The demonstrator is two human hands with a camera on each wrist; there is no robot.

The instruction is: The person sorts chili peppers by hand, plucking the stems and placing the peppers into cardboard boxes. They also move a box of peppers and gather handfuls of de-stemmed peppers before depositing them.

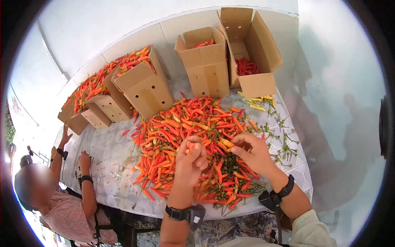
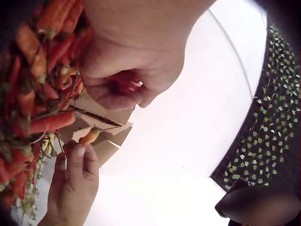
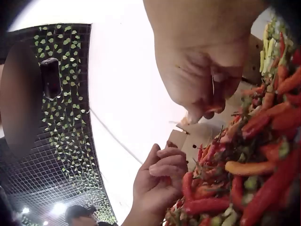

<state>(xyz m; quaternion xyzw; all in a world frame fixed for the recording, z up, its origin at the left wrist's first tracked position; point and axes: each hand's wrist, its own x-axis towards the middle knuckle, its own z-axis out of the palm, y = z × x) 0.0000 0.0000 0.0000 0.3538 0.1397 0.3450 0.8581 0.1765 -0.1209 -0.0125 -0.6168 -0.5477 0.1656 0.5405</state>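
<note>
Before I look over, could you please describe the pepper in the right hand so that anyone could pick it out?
On the table, find the big heap of red and orange peppers. Over its right-hand part in the head view, the right hand pinches a single pepper between thumb and fingers. Its yellowish-orange colour sets it apart from the redder peppers in the left hand.
</note>
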